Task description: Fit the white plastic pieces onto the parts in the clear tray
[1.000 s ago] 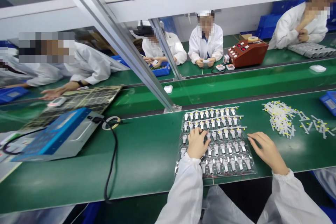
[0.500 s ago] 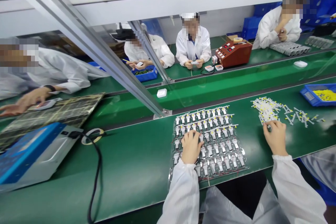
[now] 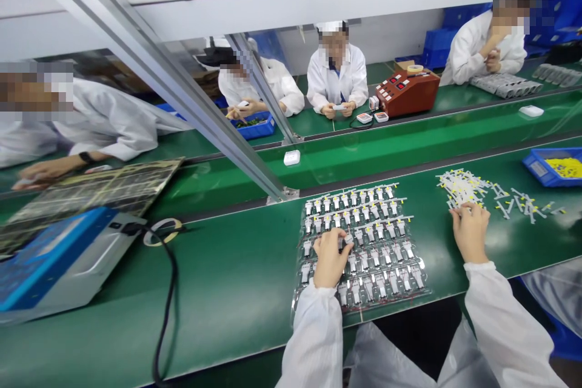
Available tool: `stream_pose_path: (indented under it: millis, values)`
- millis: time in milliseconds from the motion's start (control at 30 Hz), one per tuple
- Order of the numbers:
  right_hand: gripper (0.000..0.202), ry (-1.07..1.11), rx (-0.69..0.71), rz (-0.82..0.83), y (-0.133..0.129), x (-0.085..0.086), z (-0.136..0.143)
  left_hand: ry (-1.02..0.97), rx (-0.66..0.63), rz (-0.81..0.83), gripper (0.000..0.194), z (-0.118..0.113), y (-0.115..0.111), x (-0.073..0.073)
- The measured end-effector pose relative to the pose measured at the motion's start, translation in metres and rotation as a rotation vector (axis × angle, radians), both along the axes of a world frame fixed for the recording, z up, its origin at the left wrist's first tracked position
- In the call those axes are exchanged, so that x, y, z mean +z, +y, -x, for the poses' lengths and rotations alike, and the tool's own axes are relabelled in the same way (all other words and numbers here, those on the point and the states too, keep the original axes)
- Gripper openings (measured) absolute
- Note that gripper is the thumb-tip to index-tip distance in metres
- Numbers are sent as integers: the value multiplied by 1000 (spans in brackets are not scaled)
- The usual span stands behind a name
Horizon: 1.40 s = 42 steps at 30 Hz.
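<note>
Over a clear plastic tray (image 3: 297,309) filled with rows of small white motor-like parts, my left hand (image 3: 331,257) pinches one small white part (image 3: 348,239) between thumb and fingers. Thin white sticks with yellow ends lie across the upper rows of the tray. To the right, a loose pile of white sticks (image 3: 459,185) with yellow tips rests on the green bench. My right hand (image 3: 471,233) is at the pile's near edge with its fingers curled together. Whatever is between those fingertips is hidden.
A blue bin (image 3: 536,168) of yellow pieces stands far right. At left are a blue-and-grey box (image 3: 91,267), its black cable (image 3: 171,291) and a tape roll (image 3: 162,232). Beyond a metal post (image 3: 213,121) runs a green conveyor carrying white cases (image 3: 291,157). Several co-workers sit opposite.
My left hand has pinched a small white part, now visible between its fingers. My right hand has shifted slightly left and up against the pile. The white case on the conveyor has moved right.
</note>
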State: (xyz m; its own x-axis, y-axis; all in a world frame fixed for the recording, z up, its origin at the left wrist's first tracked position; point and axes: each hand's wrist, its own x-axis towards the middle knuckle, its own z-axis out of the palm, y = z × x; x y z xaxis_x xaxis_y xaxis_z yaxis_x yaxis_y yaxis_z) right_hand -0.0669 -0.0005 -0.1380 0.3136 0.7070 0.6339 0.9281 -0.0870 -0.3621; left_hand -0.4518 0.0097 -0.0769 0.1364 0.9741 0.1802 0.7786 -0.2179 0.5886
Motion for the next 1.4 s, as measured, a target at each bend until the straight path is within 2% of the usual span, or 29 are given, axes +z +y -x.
stream_pose_path:
  millis: [167,300,433,600,733,867,1067,1400]
  values:
    - [24,513,260,-22,-12,18,33,-268,-7,75,17,1,1,5]
    - [27,816,473,13,-21,45,75,-561,-16,218,19,-2,-3,11]
    - [18,768,685,47,-30,79,119,-797,-55,367,26,-9,-13,21]
    - [13,707,795,67,-37,102,159,-801,-136,350,26,-23,-30,40]
    - [11,717,845,60,-41,107,177,-826,-159,362,32,-33,-43,55]
    - [12,719,838,62,-45,107,185,-851,-172,362,35,-36,-48,62]
    - [13,750,862,67,-46,105,184,-858,-153,352,34,-35,-47,61]
    - [19,581,950,15,-45,108,178,-874,-152,371,37,-35,-49,60]
